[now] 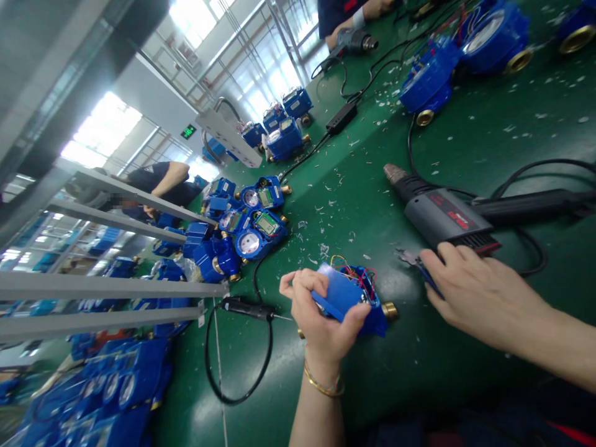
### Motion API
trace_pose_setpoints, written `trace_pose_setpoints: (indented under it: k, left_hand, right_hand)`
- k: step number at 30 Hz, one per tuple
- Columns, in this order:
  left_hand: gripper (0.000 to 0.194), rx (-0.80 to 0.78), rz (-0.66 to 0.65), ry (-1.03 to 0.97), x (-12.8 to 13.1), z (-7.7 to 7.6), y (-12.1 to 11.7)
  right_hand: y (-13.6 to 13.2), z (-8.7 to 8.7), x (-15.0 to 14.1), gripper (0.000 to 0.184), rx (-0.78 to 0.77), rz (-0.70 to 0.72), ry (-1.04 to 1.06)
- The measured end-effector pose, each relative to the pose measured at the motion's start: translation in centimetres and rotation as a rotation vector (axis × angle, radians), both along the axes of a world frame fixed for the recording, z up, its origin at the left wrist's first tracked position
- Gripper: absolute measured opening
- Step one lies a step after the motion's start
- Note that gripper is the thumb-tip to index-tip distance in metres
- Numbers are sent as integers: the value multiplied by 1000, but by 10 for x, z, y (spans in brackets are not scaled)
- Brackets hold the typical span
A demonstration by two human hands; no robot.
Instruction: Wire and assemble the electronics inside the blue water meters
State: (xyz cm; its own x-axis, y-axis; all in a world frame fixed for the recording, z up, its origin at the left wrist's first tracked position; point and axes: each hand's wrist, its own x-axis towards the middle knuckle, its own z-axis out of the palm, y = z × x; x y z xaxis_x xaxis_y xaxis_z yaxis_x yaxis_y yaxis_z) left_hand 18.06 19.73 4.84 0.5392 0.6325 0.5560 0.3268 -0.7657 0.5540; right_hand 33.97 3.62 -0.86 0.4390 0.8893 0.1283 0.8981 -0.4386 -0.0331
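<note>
My left hand (pixel 319 310) is wrapped round a blue water meter (pixel 378 320) low over the green bench. Its flat blue cover (pixel 342 292) is under my fingers and thumb. Thin red and yellow wires (pixel 365 277) stick out of the opened housing, and a brass pipe end (pixel 390 310) points right. To the right of the meter, apart from it, my right hand (pixel 479 288) grips a pair of cutting pliers (pixel 410 258) with dark blue handles. The pliers' jaws point left. My palm hides most of the handles.
A grey heat gun (pixel 447 217) lies beyond my right hand, its cable trailing right. Left of the meter rests a soldering iron (pixel 246 307) with a looped cable. Several blue meters (pixel 261 233) stand by the metal rack (pixel 139 285). Co-workers' arms (pixel 170 177) show farther off.
</note>
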Motion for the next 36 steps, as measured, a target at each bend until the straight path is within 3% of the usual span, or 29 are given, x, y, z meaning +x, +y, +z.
trace_pose_setpoints:
  k: [4, 8, 11, 13, 15, 19, 24, 26, 29, 32, 36]
  left_hand:
    - [48, -142, -70, -114, 1, 2, 8]
    - [44, -210, -115, -139, 4, 7, 11]
    - [43, -187, -110, -112, 3, 9, 10]
    - [42, -175, -96, -125, 3, 10, 10]
    - [40, -206, -97, -154, 4, 12, 12]
    - [40, -290, -112, -154, 9, 17, 18]
    - [38, -333, -130, -120, 12, 20, 22]
    - [37, -349, -140, -120, 12, 20, 22]
    - [37, -359, -139, -101, 13, 20, 22]
    - [40, -384, -127, -80, 17, 18, 27]
    - [47, -565, -105, -127, 27, 15, 41]
  right_hand:
    - [-7, -2, -13, 15, 145, 187, 96]
    - [19, 27, -17, 44, 484, 387, 242]
    - [39, 40, -20, 45, 573, 576, 317]
    - [44, 38, -20, 34, 571, 552, 305]
    - [43, 33, -18, 23, 559, 428, 306]
    - [38, 35, -19, 20, 655, 260, 388]
    - [52, 42, -28, 40, 664, 385, 497]
    - [62, 36, -30, 38, 664, 474, 506]
    - [73, 23, -31, 25, 784, 552, 559]
    - [76, 15, -32, 7, 911, 498, 669]
    - [71, 12, -34, 15, 936, 351, 863]
